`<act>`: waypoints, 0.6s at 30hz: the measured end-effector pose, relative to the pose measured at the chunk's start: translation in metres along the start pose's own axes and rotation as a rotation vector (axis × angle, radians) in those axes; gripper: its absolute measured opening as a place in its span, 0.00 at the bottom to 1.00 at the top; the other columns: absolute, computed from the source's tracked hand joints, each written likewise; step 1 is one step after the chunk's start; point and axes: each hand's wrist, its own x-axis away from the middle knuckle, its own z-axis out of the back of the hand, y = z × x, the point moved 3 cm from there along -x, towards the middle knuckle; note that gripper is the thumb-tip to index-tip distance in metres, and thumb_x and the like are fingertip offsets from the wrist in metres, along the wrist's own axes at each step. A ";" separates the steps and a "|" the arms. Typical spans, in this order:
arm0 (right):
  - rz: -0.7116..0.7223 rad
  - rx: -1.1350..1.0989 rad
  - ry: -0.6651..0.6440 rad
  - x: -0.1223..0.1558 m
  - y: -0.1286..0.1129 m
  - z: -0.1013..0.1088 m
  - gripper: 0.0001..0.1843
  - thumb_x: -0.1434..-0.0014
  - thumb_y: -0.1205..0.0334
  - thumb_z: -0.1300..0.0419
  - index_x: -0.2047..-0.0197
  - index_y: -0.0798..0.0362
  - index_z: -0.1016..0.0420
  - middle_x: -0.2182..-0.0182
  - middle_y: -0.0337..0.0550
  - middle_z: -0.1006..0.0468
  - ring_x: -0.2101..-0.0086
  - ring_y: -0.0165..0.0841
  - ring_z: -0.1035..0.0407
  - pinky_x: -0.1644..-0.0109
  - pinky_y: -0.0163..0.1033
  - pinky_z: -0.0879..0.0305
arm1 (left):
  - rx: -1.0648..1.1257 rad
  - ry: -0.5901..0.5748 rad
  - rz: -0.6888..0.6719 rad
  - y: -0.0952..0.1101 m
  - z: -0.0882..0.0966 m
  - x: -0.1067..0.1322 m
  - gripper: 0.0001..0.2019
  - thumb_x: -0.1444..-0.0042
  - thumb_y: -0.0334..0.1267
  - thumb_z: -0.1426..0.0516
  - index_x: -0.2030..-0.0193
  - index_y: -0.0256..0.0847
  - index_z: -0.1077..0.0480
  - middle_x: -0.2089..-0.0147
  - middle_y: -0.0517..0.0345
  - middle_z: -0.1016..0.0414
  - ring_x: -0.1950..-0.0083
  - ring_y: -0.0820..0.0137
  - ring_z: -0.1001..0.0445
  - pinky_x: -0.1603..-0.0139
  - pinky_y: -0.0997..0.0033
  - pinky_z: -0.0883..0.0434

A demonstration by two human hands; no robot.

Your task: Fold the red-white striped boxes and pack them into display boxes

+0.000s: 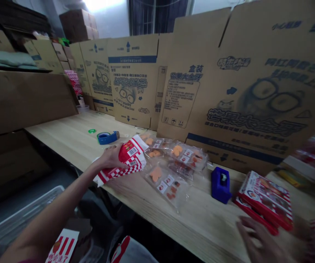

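Observation:
My left hand is closed over red-and-white checked carton pieces with barcodes, which lie at the table's edge. My right hand, somewhat blurred, is at the lower right with its fingers apart. Nothing shows in it. Just beyond its fingertips lie red-and-white printed boxes, one on another; contact cannot be made out. Between the hands, clear plastic bags with orange and brown pieces and small printed packets are spread on the wooden table. A blue tape dispenser stands left of the boxes.
Large cardboard boxes line the table's back. A blue tape roll and a green ring lie at the left. Below the front edge are a clear plastic bin and a red-striped carton. Blurred packages are at the far right.

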 end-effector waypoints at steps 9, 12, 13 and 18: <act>-0.140 -1.079 -0.749 0.041 -0.123 -0.144 0.36 0.50 0.51 0.31 0.40 0.44 0.37 0.42 0.50 0.31 0.45 0.44 0.33 0.43 0.52 0.35 | 0.664 0.075 -0.215 0.146 -0.041 0.102 0.55 0.69 0.46 0.30 0.33 0.41 0.50 0.40 0.43 0.32 0.42 0.48 0.30 0.45 0.54 0.30; -0.145 -1.143 -0.743 0.043 -0.131 -0.125 0.28 0.44 0.53 0.35 0.42 0.47 0.34 0.44 0.48 0.28 0.46 0.41 0.32 0.40 0.51 0.38 | 0.874 -0.014 -0.196 0.173 -0.067 0.110 0.50 0.68 0.42 0.29 0.36 0.43 0.47 0.47 0.47 0.26 0.49 0.52 0.25 0.51 0.58 0.27; -0.159 -1.144 -0.732 0.044 -0.130 -0.116 0.27 0.44 0.54 0.36 0.42 0.48 0.34 0.45 0.47 0.28 0.46 0.41 0.32 0.39 0.50 0.38 | 0.903 -0.032 -0.191 0.180 -0.073 0.112 0.50 0.67 0.41 0.30 0.36 0.43 0.47 0.47 0.48 0.26 0.49 0.52 0.25 0.51 0.58 0.27; -0.273 -1.086 -0.622 0.054 -0.112 -0.087 0.28 0.47 0.56 0.33 0.44 0.49 0.33 0.48 0.47 0.25 0.50 0.41 0.29 0.43 0.48 0.35 | 0.889 -0.018 -0.253 0.209 -0.088 0.116 0.53 0.67 0.38 0.31 0.33 0.40 0.50 0.37 0.40 0.36 0.37 0.48 0.36 0.40 0.49 0.35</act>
